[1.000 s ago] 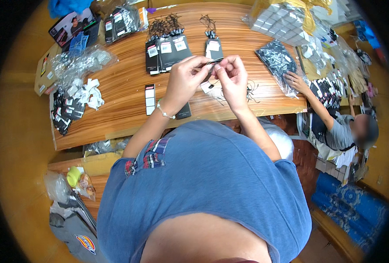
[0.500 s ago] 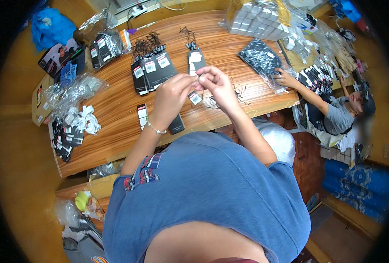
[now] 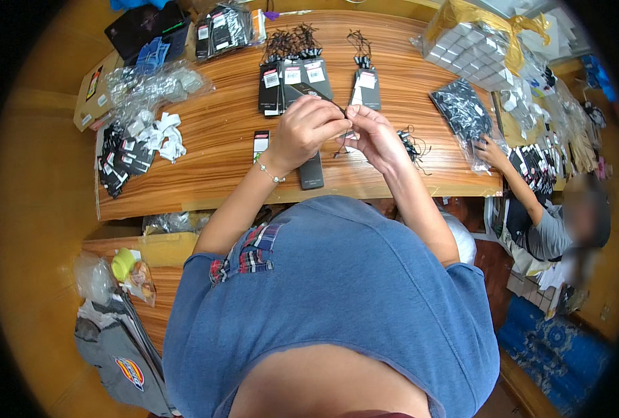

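Tabletop (image 3: 212, 177) of striped wood, left hand (image 3: 301, 136) and right hand (image 3: 379, 139), fingers (image 3: 332, 129) pinched together on dark tag (image 3: 329, 101), mustard wall (image 3: 31, 181)

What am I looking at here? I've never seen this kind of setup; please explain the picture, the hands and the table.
There is no robot. A person wears a wide fisheye camera on the head, looking down, so edges bend and the wearer's blue shirt fills the lower middle.

The wearer's left hand and right hand together hold a dark tag; finer detail at the fingertips is too small to tell.

On the wooden table lie black tags with cords, loose black cords and, at left, white strips. At right, a co-worker's hand is at a clear bag.
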`<state>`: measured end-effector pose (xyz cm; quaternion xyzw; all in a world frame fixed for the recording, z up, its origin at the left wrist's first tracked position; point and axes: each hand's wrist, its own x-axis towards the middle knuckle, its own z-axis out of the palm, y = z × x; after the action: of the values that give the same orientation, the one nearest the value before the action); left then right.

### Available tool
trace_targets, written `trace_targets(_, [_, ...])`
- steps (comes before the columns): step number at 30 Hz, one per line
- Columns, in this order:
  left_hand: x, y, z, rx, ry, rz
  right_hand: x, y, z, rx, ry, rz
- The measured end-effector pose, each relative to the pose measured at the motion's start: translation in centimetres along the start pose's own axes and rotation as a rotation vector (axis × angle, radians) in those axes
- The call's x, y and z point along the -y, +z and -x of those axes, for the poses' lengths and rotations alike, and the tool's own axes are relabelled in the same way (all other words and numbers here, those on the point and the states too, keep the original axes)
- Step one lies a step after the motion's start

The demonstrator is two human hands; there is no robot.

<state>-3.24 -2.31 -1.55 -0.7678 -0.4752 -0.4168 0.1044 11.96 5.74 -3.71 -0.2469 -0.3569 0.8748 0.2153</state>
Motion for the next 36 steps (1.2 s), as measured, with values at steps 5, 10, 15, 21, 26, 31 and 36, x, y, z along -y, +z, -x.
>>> trace_targets(5, [0.2, -0.6, 2.7, 0.009, -0.073, 0.012, -0.1, 0.9, -2.0, -0.215, -0.307, 0.401])
trace_targets(10, [-1.1, -0.7, 5.4, -0.192, -0.771, 0.381, 2.7, 3.2, -3.3, 0.030, -0.440, 0.060])
trace_targets(15, [0.1, -0.8, 8.1, -0.070, -0.798, 0.471, 0.9, 5.0, -3.5, 0.141, -0.379, 0.061])
trace_targets(21, [6.3, -2.7, 15.0, 0.238, -0.930, 0.123, 0.9, 4.9, -1.0, 0.031, -0.376, 0.221])
trace_targets(26, [8.6, -2.7, 18.3, 0.481, -0.909, 0.005, 1.1, 4.7, 0.4, -0.021, -0.387, 0.278])
trace_targets(31, [8.1, -2.9, 17.2, 0.489, -0.850, -0.070, 0.9, 4.2, 0.6, -0.059, -0.388, 0.479])
trace_targets(36, [7.1, -2.8, 17.5, 0.205, -0.898, 0.083, 0.2, 4.4, 0.8, -0.043, -0.395, 0.499])
